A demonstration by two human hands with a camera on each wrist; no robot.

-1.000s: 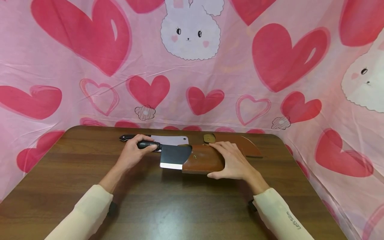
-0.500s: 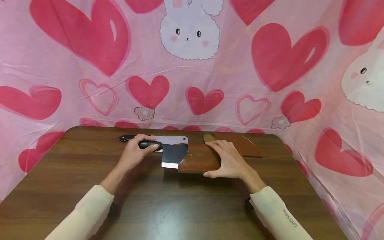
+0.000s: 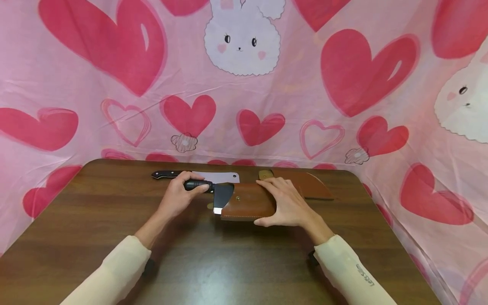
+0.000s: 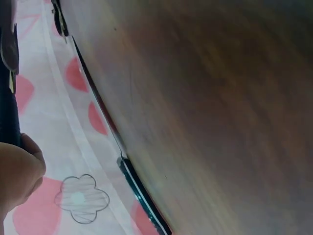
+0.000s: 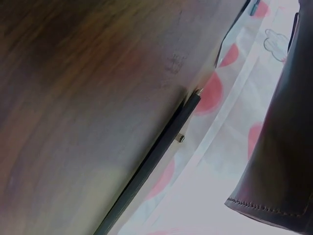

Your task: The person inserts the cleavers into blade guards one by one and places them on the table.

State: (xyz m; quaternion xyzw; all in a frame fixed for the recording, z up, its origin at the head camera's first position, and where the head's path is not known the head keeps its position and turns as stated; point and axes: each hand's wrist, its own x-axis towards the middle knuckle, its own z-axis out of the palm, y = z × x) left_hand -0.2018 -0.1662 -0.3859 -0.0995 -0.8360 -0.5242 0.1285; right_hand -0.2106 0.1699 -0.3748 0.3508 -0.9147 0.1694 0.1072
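The left hand [image 3: 182, 192] has its grip on the black handle [image 3: 197, 185] of the big knife [image 3: 223, 195]. The right hand [image 3: 286, 202] has a wide grip on the brown cover [image 3: 249, 201], with fingers at the top edge and the thumb at the bottom edge. The knife and its cover are up over the middle of the counter [image 3: 221, 258].

It looks like the knife is being put in its cover, and that job seems mostly done. Only a bit of dark blade by the handle still shows. The stud [image 3: 238, 198] on the cover has nothing over it, so closing it seems left to do. A second knife [image 3: 219, 176] lies bare at the far left. A second cover [image 3: 314, 185] lies at the far right.

The head view shows both hands and both knives from above. The left wrist view shows the second knife from its thin side. The right wrist view does not show the right hand, but it shows a little knob [image 5: 180, 138] poking out from the second cover.
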